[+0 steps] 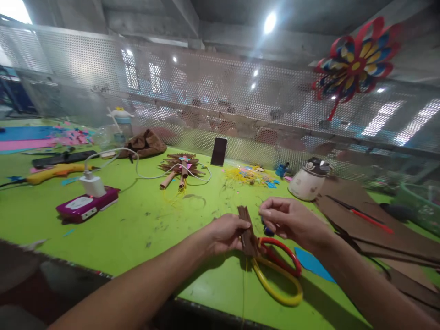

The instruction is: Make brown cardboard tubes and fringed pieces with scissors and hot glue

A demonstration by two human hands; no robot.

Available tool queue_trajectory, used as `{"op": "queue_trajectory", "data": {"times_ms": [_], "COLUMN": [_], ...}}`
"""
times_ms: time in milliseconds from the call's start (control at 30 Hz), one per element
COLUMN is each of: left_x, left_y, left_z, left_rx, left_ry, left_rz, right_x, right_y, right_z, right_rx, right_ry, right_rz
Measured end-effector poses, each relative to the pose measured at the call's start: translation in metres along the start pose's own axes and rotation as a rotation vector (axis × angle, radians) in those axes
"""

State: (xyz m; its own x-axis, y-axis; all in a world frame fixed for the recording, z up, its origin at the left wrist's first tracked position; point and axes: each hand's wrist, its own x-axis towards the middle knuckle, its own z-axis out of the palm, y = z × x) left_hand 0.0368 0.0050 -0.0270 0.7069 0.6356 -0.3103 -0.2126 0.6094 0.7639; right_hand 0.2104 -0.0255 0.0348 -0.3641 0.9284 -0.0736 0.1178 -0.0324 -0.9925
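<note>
My left hand (225, 233) is closed around a folded piece of brown corrugated paper (246, 231), held upright just above the table. A thin yellow string (245, 279) hangs below it. My right hand (287, 217) is a little to the right, its fingers curled in and thumb pressed against them; whatever they may hold does not show. Scissors (296, 300) with one red and one yellow handle lie under the paper, their blades hidden by it. Partly behind my right fingers is a small dark blue object (268, 230). A blue paper piece (312, 264) lies right of the scissors.
A brown paper figure (184, 166) lies ahead, near a phone (219, 151) and colourful scraps (252, 175). At left are a purple power strip (87, 205) with a charger and a yellow glue gun (62, 173). A white jug (307, 181) and brown sheets (364, 211) occupy the right.
</note>
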Motion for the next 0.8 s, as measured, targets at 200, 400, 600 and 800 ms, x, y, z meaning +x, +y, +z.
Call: {"op": "queue_trajectory", "data": {"times_ms": [200,400,600,800], "left_x": [0.001,0.0,0.001,-0.004], "left_y": [0.001,0.005,0.002,0.01], "left_z": [0.0,0.003,0.002,0.003], "left_rx": [-0.032,-0.021,-0.041,-0.085], "left_ry": [0.1,0.182,0.226,0.23], "left_rz": [0.061,0.059,-0.003,0.075], "right_x": [-0.022,-0.04,-0.049,-0.063], "right_y": [0.006,0.021,0.014,0.013], "right_z": [0.026,0.033,0.016,0.02], "right_rx": [-0.389,-0.43,-0.112,-0.115], "right_ry": [0.026,0.056,-0.016,-0.027], "right_rz": [0.099,0.078,0.196,0.237]}}
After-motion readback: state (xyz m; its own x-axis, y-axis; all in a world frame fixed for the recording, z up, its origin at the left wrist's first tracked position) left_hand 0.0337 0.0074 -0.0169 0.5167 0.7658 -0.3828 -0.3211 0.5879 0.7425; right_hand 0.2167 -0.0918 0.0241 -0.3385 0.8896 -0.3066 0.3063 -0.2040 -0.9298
